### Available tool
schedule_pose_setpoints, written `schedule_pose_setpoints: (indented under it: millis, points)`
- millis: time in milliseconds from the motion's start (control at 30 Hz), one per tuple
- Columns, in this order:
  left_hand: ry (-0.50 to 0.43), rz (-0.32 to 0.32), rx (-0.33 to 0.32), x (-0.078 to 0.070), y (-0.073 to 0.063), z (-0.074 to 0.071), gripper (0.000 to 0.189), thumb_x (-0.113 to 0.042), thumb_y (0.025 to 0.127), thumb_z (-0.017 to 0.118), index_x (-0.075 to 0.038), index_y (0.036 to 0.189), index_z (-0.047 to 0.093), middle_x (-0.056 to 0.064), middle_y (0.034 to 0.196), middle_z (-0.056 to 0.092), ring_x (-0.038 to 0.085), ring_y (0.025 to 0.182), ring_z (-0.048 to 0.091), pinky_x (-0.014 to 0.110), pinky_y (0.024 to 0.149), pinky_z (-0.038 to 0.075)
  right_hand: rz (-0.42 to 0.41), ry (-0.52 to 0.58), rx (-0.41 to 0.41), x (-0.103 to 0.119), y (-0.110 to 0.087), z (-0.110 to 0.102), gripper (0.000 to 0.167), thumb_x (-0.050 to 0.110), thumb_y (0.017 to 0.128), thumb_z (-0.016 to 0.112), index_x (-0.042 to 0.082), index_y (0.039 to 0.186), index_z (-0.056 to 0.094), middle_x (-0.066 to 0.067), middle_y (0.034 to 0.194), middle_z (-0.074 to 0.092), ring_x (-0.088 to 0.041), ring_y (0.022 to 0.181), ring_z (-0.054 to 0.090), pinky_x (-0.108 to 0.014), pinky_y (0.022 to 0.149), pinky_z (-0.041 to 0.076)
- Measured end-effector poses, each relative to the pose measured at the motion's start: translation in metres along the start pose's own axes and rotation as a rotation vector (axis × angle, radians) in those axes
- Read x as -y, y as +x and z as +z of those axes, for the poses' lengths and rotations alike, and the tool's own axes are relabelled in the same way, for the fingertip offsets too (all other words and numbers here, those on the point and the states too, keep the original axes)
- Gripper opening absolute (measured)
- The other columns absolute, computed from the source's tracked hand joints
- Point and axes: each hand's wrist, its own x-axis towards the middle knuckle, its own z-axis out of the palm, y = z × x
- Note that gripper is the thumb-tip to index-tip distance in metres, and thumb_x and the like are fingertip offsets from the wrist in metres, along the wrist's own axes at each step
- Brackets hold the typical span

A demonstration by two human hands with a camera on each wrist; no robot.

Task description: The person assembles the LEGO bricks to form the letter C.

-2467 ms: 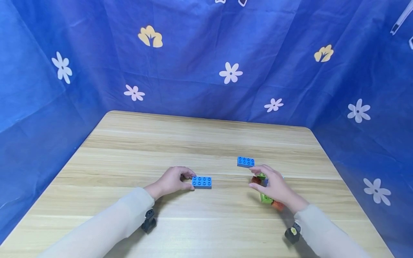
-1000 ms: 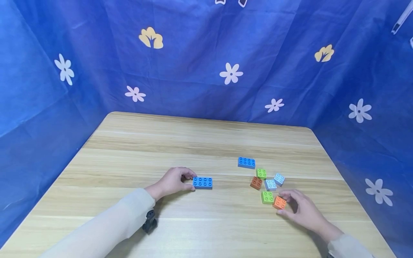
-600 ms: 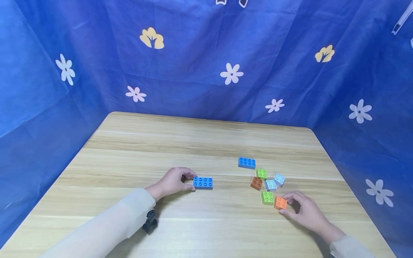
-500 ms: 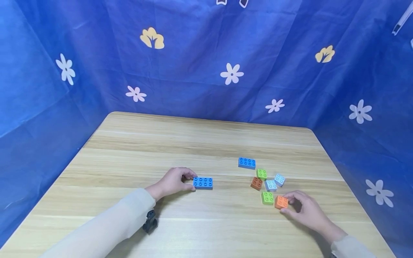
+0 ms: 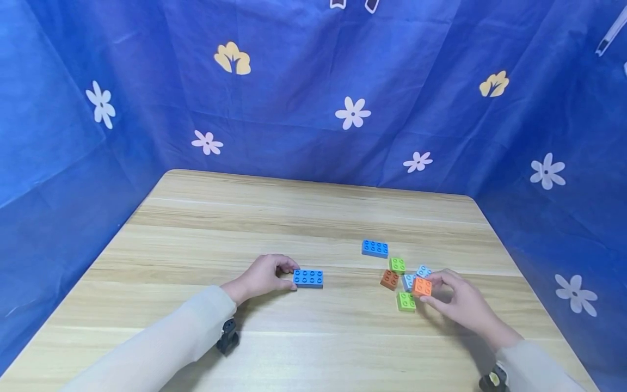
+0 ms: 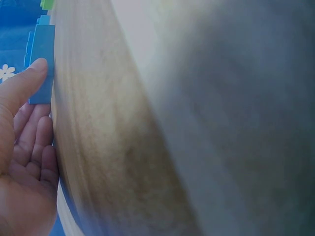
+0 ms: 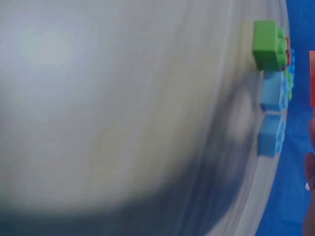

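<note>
My left hand (image 5: pixel 264 275) pinches the left end of a long blue toy brick (image 5: pixel 308 278) that lies on the table. In the left wrist view the thumb (image 6: pixel 37 69) presses on the side of this blue brick (image 6: pixel 43 83). Over on the right, my right hand (image 5: pixel 458 299) holds a small orange brick (image 5: pixel 423 287) between thumb and fingers, raised above the table. Only a sliver of the orange brick (image 7: pixel 312 78) shows at the right wrist view's edge. Partly behind it sit two light blue bricks, one nearer (image 5: pixel 409 282) and one farther (image 5: pixel 424 271).
Beside the right hand lie a green brick (image 5: pixel 406 302), a brown brick (image 5: pixel 389 279) and another green brick (image 5: pixel 398 265). A second long blue brick (image 5: pixel 375 249) lies farther back. Blue flowered cloth (image 5: pixel 294 98) hangs around the wooden table (image 5: pixel 245 207).
The right hand came from above the small bricks, took hold of the orange brick beside the near green one, and raised it. The left hand stays on the long blue brick.
</note>
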Motion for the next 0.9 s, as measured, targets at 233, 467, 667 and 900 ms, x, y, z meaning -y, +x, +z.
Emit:
schedule_pose_setpoints:
  millis: [233, 467, 667, 900]
  points:
    - [0.002, 0.005, 0.001, 0.000, 0.000, -0.001, 0.035, -0.018, 0.070, 0.085, -0.009, 0.100, 0.070, -0.007, 0.090, 0.065, 0.013, 0.084, 0.058, 0.030, 0.077, 0.051, -0.080, 0.075, -0.005, 0.014, 0.025, 0.012, 0.042, 0.016, 0.065, 0.088, 0.014, 0.101, 0.066, 0.011, 0.089, 0.062, -0.014, 0.075, 0.060, -0.036, 0.063, 0.052]
    - [-0.001, 0.008, -0.005, 0.000, 0.000, -0.001, 0.034, -0.018, 0.070, 0.085, -0.009, 0.099, 0.070, -0.007, 0.090, 0.065, 0.014, 0.085, 0.058, 0.030, 0.078, 0.051, -0.070, 0.144, 0.030, 0.030, 0.046, 0.029, 0.038, 0.022, 0.070, 0.086, 0.014, 0.101, 0.066, 0.011, 0.090, 0.062, -0.014, 0.078, 0.061, -0.037, 0.064, 0.053]
    - [-0.008, 0.005, -0.008, 0.000, 0.000, 0.000, 0.034, -0.018, 0.070, 0.085, -0.009, 0.099, 0.070, -0.008, 0.089, 0.065, 0.014, 0.084, 0.058, 0.029, 0.077, 0.051, -0.104, 0.203, 0.060, 0.045, 0.063, 0.042, 0.039, 0.024, 0.073, 0.084, 0.015, 0.106, 0.066, 0.012, 0.091, 0.060, -0.016, 0.079, 0.060, -0.035, 0.061, 0.051]
    - [-0.013, 0.003, -0.009, 0.000, 0.000, -0.001, 0.034, -0.017, 0.069, 0.085, -0.009, 0.099, 0.070, -0.007, 0.090, 0.065, 0.013, 0.084, 0.058, 0.029, 0.077, 0.051, -0.094, 0.217, 0.113, 0.062, 0.081, 0.057, 0.039, 0.028, 0.075, 0.082, 0.017, 0.109, 0.065, 0.013, 0.093, 0.059, -0.010, 0.084, 0.057, -0.038, 0.067, 0.053]
